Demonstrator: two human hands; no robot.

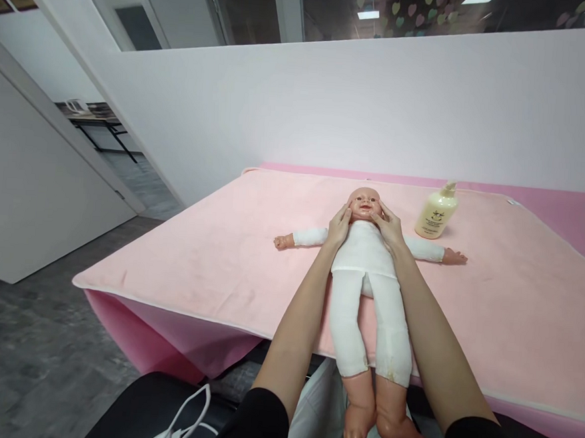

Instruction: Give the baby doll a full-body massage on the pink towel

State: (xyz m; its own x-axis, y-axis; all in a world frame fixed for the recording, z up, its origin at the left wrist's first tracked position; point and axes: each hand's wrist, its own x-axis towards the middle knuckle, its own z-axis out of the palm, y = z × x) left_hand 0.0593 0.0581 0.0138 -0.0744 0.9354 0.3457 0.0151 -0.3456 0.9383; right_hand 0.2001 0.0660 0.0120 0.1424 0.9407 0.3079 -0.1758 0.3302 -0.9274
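Observation:
A baby doll [365,247] with a white cloth body lies on its back on a pink blanket [211,240], face up, arms stretched out to both sides. Its bare lower legs hang over the blanket's near edge. My left hand [339,226] rests against the doll's cheek on the left of the picture, fingers extended. Against the opposite cheek lies my right hand [389,226], its fingers also extended and reaching toward the chin. Both palms are partly hidden from view, and neither hand is wrapped round anything.
A pale yellow pump bottle [433,215] stands on the blanket beyond the doll's right-hand arm. Behind the table rises a white wall [380,112]. A black seat [159,410] with a white cable [199,412] is at the lower left.

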